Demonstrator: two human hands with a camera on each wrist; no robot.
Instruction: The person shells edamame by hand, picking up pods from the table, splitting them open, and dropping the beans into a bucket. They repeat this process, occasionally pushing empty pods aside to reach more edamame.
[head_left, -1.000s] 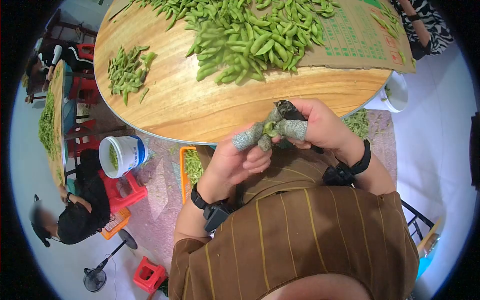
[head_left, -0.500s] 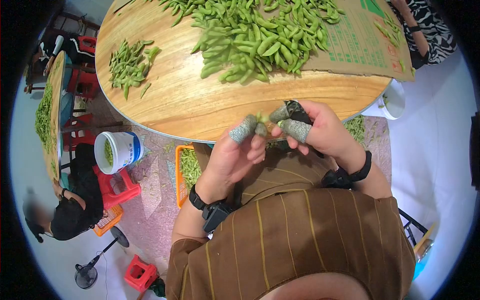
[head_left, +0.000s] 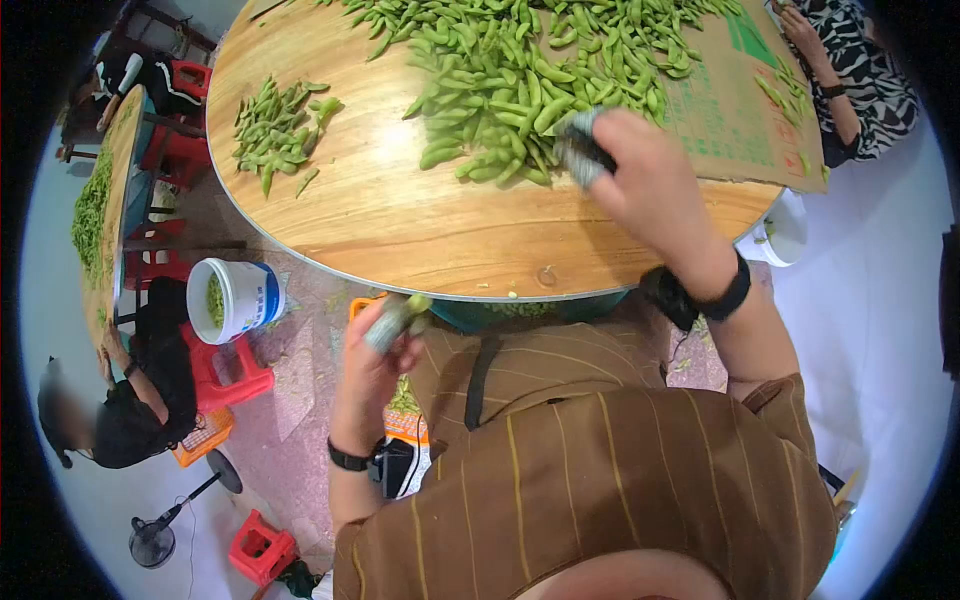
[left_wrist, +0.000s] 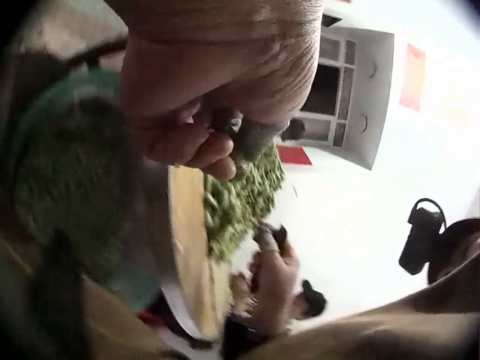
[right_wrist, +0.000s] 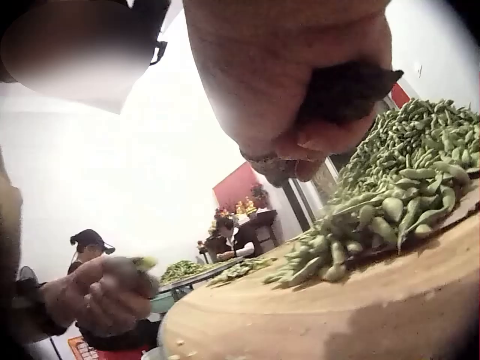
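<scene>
My left hand (head_left: 372, 365), with grey wrapping on thumb and finger, is low at the table's near edge. It pinches a small green soybean pod (head_left: 418, 302), whose tip also shows past the fingertips in the right wrist view (right_wrist: 144, 263). Over the table, my right hand (head_left: 645, 175) reaches to the near edge of a large heap of green soybean pods (head_left: 510, 95). Grey wrapping and a black covering (right_wrist: 349, 90) are on its fingers. Those fingers bend down close to the pods; blur hides what lies between the tips, so I cannot tell if they hold one.
A smaller pod pile (head_left: 275, 130) lies on the left of the round wooden table (head_left: 400, 235). Flattened cardboard (head_left: 735, 120) lies under the heap's right side. White buckets stand left (head_left: 232, 300) and right (head_left: 780, 230). Other people sit at the far right and left.
Both hands were together working on a green pod by the table edge. They have parted: the right moved forward to the heap, the left drew back left and down with a green piece.
</scene>
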